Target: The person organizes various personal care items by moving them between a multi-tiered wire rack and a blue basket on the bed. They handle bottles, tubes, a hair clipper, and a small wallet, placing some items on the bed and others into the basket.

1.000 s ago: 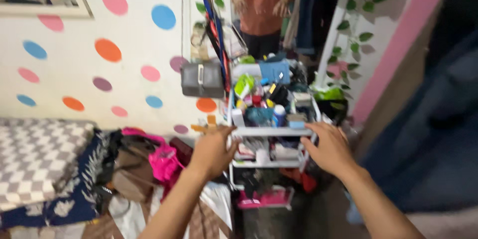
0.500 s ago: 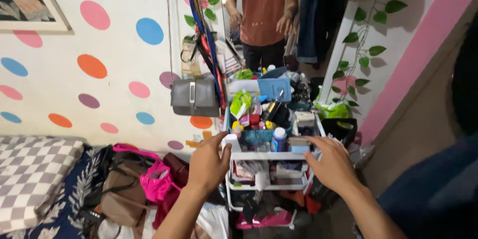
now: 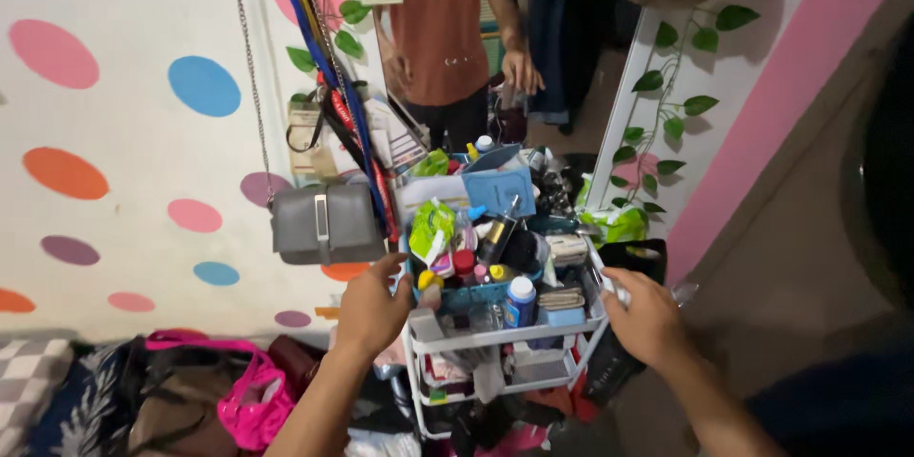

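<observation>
Hands are gripping the white cart (image 3: 505,338): left hand (image 3: 373,309) closing on its left edge, right hand (image 3: 647,316) on its right; full and wobbly, probably heavy

Worn on the head, looking steeply down and forward, close above the white cart (image 3: 505,335), spotted wall just behind it.

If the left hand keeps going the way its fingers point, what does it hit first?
Probably the white cart's top-tier corner: the left hand already sits at it, fingers aimed up and right toward the green pouch. Depth is unclear.
</observation>
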